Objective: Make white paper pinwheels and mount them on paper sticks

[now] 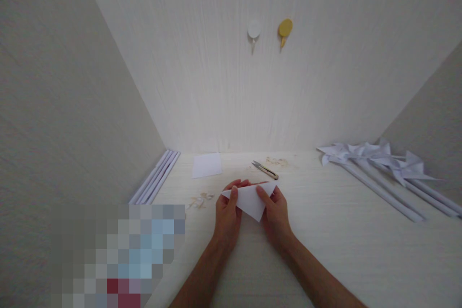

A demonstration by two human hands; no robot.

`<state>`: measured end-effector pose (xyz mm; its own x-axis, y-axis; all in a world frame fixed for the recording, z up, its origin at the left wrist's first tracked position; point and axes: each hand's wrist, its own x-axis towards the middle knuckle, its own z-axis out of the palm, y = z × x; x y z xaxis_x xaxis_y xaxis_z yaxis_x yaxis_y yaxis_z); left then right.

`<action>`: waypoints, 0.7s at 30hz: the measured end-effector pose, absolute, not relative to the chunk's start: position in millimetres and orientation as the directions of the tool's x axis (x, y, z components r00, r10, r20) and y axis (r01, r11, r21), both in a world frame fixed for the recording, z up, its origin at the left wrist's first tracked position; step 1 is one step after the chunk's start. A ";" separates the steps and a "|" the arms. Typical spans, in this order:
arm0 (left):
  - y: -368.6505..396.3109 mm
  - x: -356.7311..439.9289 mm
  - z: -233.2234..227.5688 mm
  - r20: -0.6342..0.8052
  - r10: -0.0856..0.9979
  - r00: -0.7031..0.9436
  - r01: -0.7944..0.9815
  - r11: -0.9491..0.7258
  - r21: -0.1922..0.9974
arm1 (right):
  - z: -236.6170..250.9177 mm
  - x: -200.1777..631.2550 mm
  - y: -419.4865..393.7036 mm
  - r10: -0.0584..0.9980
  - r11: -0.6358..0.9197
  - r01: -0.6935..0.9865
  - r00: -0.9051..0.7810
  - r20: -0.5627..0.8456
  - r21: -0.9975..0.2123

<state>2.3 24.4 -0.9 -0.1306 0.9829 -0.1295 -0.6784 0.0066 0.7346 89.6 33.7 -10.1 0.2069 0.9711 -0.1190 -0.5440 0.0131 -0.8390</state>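
Note:
A white sheet of paper, folded into a triangle (pixel 250 200), is held between both hands just above the table, its long edge away from me and a corner towards me. My left hand (pixel 228 211) grips its left end, thumb on top and fingers beneath. On the other end, my right hand (pixel 276 209) pinches the paper the same way. Just beyond the hands lies a pair of thread snips (pixel 265 170), blades pointing to the far left. A flat white paper square (pixel 207 165) rests farther back on the left.
Rolled white paper sticks (pixel 155 177) lie along the left wall. Several paper pinwheels (pixel 375 159) on sticks are piled at the right. Small scraps or pins (pixel 200 199) are scattered left of the hands, more (pixel 277 160) behind the snips. Two round hooks (pixel 254 29) hang on the back wall.

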 end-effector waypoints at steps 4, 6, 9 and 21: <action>25.5 2.1 0.3 -0.131 0.980 -0.147 -0.664 0.001 0.748 | -9.0 88.0 33.5 0.966 0.012 -0.569 0.219 -0.137 -0.822; 26.1 1.8 0.6 -0.149 0.976 -0.162 -0.661 0.005 0.750 | -7.9 87.1 32.4 0.963 0.006 -0.574 0.223 -0.149 -0.819; 26.9 1.1 0.6 -0.179 0.965 -0.194 -0.656 0.008 0.755 | -6.8 85.9 31.1 0.962 -0.012 -0.587 0.215 -0.169 -0.810; 28.6 -0.7 3.0 -0.224 0.948 -0.225 -0.674 0.015 0.739 | -8.9 86.1 30.7 0.955 -0.021 -0.579 0.229 -0.187 -0.815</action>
